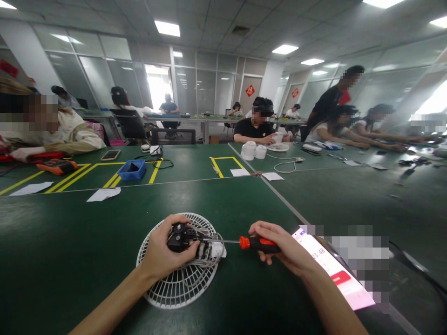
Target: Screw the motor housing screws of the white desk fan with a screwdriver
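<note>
A white round fan grille (pixel 167 295) lies on the green table in front of me. Over it, my left hand (pixel 162 246) is closed around a black fan motor (pixel 177 236), thumb on the near side. White cable (pixel 206 260) is bundled beside the motor, on its right. My right hand (pixel 279 242) holds a red and black screwdriver (pixel 261 244) almost level, its shaft pointing left. The screwdriver's tip reaches the motor assembly near my left thumb; the exact contact point is too small to make out.
A lit phone screen (pixel 331 270) lies right of my right hand. Farther off are a blue bin (pixel 132 170), an orange meter (pixel 57 166), papers (pixel 104 194) and white housings (pixel 248 150). A person (pixel 256 123) works across the table; others sit at both sides.
</note>
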A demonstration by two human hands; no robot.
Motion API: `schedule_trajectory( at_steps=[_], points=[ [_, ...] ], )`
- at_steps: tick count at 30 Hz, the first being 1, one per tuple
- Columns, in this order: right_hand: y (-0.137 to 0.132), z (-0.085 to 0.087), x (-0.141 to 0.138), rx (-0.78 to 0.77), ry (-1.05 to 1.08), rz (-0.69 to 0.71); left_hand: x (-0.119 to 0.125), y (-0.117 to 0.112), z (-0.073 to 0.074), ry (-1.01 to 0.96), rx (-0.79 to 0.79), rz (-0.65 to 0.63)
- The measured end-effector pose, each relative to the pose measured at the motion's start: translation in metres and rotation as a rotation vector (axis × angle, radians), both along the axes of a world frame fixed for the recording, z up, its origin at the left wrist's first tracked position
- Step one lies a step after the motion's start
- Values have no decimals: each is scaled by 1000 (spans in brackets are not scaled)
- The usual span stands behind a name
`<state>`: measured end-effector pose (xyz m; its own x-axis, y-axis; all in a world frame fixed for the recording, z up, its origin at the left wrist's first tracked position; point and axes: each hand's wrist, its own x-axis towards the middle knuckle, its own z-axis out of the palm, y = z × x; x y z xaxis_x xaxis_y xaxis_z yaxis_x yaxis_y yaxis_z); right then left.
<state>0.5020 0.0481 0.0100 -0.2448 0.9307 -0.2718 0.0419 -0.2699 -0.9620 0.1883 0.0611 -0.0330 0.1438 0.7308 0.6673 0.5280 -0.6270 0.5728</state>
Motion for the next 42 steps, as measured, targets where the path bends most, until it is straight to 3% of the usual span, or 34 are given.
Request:
schedule_trajectory(
  at_steps=[10,18,28,42],
  points=[
    [-2,0,11,113,12,65,1,0,2,6,20,1],
    [4,-1,10,37,-24,-115,3,0,2,-5,28,7],
    [4,-3,3,108,-84,-234,0,1,2,-15,24,31],
    [3,0,3,164,-235,-176,2,-1,4,-5,39,-8]
  ],
)
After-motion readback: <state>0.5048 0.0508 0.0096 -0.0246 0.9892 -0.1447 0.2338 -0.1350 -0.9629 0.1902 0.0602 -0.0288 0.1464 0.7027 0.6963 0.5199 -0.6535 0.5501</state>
